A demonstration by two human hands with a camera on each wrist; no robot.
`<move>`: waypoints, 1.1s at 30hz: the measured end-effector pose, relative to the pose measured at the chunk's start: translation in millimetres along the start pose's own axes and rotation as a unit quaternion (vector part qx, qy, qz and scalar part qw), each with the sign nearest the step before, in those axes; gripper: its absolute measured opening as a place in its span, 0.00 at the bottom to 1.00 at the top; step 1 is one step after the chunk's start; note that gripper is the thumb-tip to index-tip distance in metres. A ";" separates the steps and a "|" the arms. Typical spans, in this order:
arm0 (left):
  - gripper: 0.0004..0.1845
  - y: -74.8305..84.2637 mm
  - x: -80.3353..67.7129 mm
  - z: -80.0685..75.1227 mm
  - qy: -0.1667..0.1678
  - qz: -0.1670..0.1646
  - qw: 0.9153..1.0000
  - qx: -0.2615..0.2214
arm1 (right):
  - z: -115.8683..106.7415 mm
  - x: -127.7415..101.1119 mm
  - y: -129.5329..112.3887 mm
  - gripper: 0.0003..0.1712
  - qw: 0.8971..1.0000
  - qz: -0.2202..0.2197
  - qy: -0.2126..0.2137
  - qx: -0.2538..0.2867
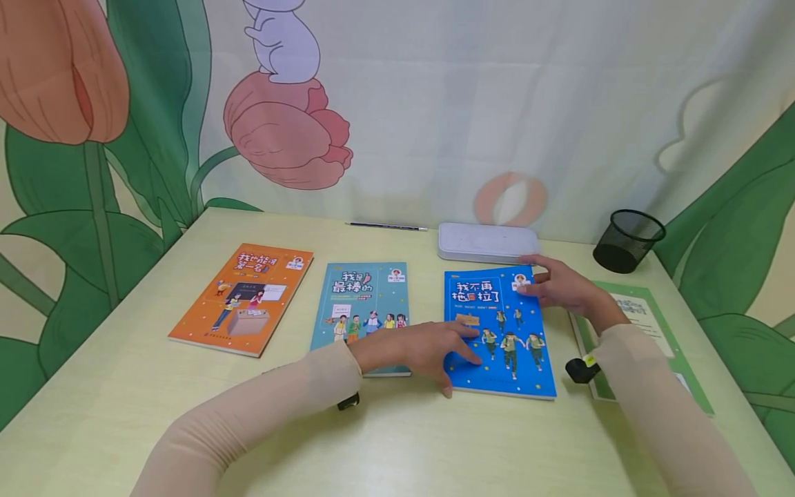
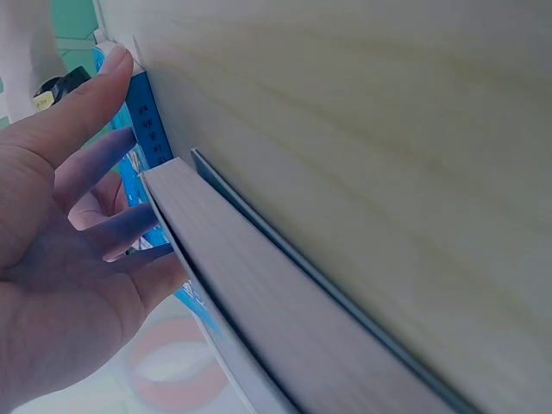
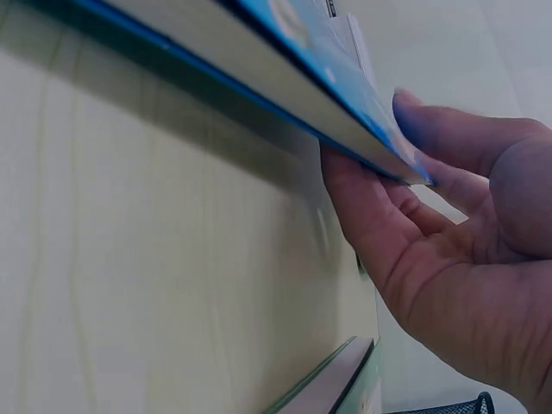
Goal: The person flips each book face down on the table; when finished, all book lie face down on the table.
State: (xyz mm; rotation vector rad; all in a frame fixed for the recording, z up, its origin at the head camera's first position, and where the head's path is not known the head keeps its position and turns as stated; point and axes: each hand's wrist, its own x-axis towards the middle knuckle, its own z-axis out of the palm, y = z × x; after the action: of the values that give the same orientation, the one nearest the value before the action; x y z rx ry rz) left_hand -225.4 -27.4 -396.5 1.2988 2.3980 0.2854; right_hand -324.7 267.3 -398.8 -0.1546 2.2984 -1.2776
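A blue book (image 1: 462, 376) with running children on its cover lies right of centre in the head view. My right hand (image 1: 568, 286) pinches its upper right corner; in the right wrist view the thumb is above the cover and fingers are beneath. That corner is raised off the table there. My left hand (image 1: 428, 348) reaches over the lower right of a teal book (image 1: 354, 297), its fingers spread onto the blue cover. In the left wrist view its thumb lies by the blue spine (image 2: 148, 121).
An orange book (image 1: 248, 297) lies at the left, and a green book (image 1: 658, 331) is partly hidden under the right forearm. Along the back are a pencil (image 1: 385, 226), a pale flat case (image 1: 487, 241) and a black mesh cup (image 1: 627, 241). A printed curtain (image 1: 435, 103) hangs behind.
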 end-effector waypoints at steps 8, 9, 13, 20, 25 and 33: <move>0.34 -0.8 0.7 1.4 0.002 0.002 1.000 -0.002 | -1.7 -2.4 2.0 0.40 0.999 -0.004 -0.011 0.040; 0.34 -0.7 0.5 1.5 0.001 0.002 1.000 -0.003 | -1.5 -2.7 2.2 0.40 0.999 -0.005 -0.010 0.040; 0.34 -0.9 0.6 2.4 0.000 0.001 1.000 -0.004 | -1.4 -2.9 4.4 0.39 0.999 -0.005 -0.002 0.041; 0.34 -1.7 0.4 2.3 0.002 0.005 1.000 0.005 | -2.5 -6.1 4.8 0.39 0.999 -0.011 0.005 0.048; 0.34 -1.5 -0.3 -1.5 -0.006 0.006 1.000 0.012 | -2.9 -8.4 2.2 0.38 0.998 -0.016 0.007 0.053; 0.31 5.9 -0.6 -5.4 0.001 0.018 1.000 0.006 | -7.0 -14.8 0.1 0.37 0.997 -0.038 0.013 0.069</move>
State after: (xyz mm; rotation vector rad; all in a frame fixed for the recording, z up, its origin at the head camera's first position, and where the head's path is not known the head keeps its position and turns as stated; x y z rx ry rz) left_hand -223.0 -24.6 -389.4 1.3473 2.3835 0.2832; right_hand -315.2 277.7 -390.4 -0.1803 2.2368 -1.4791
